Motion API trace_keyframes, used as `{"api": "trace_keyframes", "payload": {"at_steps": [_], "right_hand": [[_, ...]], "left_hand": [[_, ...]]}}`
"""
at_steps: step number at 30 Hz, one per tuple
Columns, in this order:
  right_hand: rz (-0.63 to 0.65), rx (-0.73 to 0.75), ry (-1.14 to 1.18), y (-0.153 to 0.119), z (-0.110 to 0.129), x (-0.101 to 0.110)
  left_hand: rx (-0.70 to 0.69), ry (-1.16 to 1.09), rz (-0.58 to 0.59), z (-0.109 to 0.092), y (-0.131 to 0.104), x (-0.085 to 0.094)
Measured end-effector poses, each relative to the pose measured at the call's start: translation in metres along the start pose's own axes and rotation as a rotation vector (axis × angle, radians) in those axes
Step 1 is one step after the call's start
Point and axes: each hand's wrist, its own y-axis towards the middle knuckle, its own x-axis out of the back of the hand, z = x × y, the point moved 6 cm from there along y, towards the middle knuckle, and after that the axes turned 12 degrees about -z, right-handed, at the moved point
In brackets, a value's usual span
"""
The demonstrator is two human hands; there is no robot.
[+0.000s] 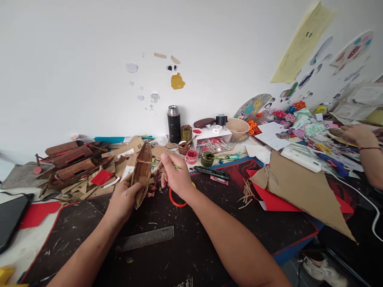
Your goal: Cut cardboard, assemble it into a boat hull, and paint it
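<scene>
My left hand [123,196] is wrapped around a small brown model boat hull [145,161], held up on end with its hollow inside showing. In my right hand [177,175] a thin paintbrush [154,163] with a green handle is pinched, its tip against the inside of the hull. Behind my hands stand a brown paint jar [183,148], a red paint jar [191,157] and a green paint jar [207,159]. An orange-red ring [177,204] lies partly hidden under my right wrist.
Finished-looking brown model boats [73,153] and cardboard scraps lie at left. A ruler [146,238] rests on the dark mat [239,223]. A utility knife [212,172], a black flask [174,125] and a cardboard sheet [302,189] are nearby. Another person's hand [356,134] reaches in at right.
</scene>
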Motion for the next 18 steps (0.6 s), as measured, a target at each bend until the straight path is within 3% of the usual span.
{"api": "trace_keyframes", "payload": {"at_steps": [8, 18], "right_hand": [[-0.072, -0.018, 0.032, 0.0042, 0.0082, 0.0061], [0.006, 0.014, -0.024, -0.0016, 0.0061, -0.0003]], "left_hand": [[-0.005, 0.023, 0.045, 0.0044, -0.001, -0.0017], [0.013, 0.021, 0.015, 0.0009, -0.0024, -0.0011]]}}
